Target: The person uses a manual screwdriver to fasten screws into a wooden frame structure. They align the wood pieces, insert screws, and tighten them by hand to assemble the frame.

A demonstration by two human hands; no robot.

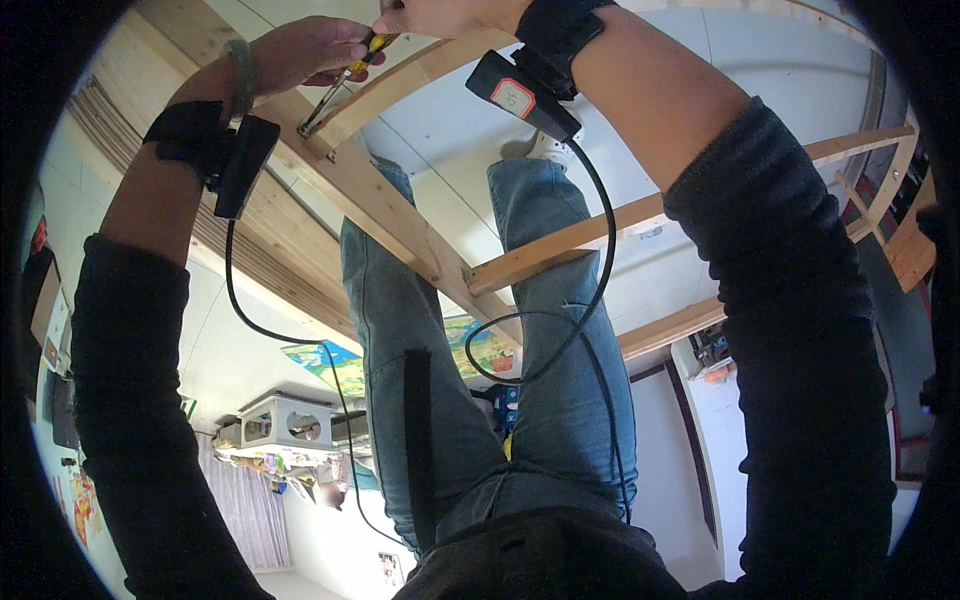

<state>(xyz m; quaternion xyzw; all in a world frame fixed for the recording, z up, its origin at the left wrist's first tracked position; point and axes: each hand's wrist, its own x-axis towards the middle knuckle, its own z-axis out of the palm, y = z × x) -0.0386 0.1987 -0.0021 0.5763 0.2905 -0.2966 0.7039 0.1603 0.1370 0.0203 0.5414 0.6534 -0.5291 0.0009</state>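
Left hand (312, 52) curls round a screwdriver (357, 68), likely light, stiff and best held by its handle (377, 42), tip at the wooden frame (400, 225), right hand (450, 16) at the handle's end, closure unclear.

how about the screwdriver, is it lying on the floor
No, the screwdriver is up at the left hand and right hand, its shaft slanting to the wooden frame.

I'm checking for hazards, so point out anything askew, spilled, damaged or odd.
The black cable from the box strapped near the right hand looks untidy: it hangs in a loose loop over the view of the jeans and wooden frame. Nothing looks spilled or damaged.
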